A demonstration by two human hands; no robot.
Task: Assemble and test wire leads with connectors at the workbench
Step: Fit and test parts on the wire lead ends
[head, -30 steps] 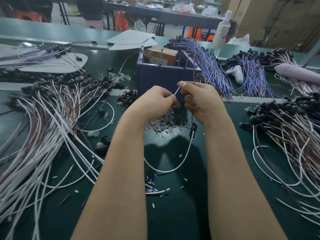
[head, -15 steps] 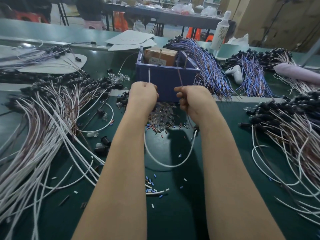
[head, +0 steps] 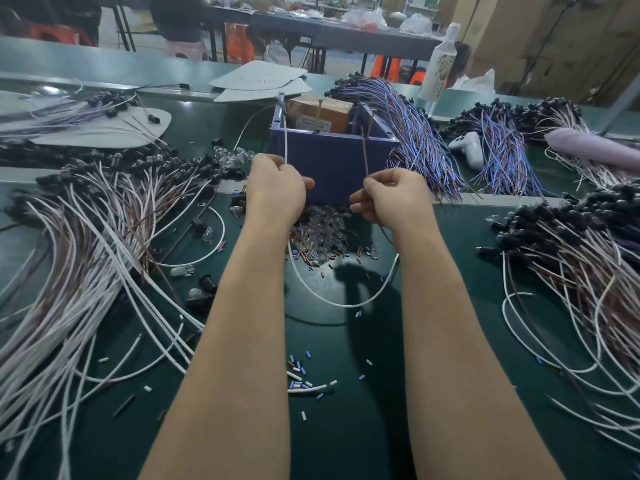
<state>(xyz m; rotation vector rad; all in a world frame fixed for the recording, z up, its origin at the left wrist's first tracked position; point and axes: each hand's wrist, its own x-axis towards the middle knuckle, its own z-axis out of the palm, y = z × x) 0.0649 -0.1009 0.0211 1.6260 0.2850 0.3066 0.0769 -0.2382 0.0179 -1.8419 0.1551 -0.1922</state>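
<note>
Green matting covers the long bench [head: 346,427], and it is crowded with wire on every side. A blue box [head: 332,168] stands just beyond the hands.

The left hand [head: 277,192] is curled, pinching a white wire [head: 285,133] that runs straight up to the box's left corner. The right hand [head: 393,199] pinches a thin brown wire [head: 364,150] between thumb and forefinger, and it rises to the box's right rim. Below the hands the white wire sags in a loop just over the matting. Whether either tip touches a contact on the box is too small to tell.

This looks like the testing step for one lead, with both ends offered up to the box.

As for progress, a big heap of white and brown leads with black ends [head: 104,230] lies on the left and another heap [head: 571,258] on the right. Blue and purple bundles [head: 415,143] lie behind. Which heap is finished and which is waiting cannot be told from here.

A pile of small clear bulbs [head: 322,230] sits under the hands, and cut sleeve bits [head: 298,370] are scattered nearer. That suggests plenty of assembly is left to do.
</note>
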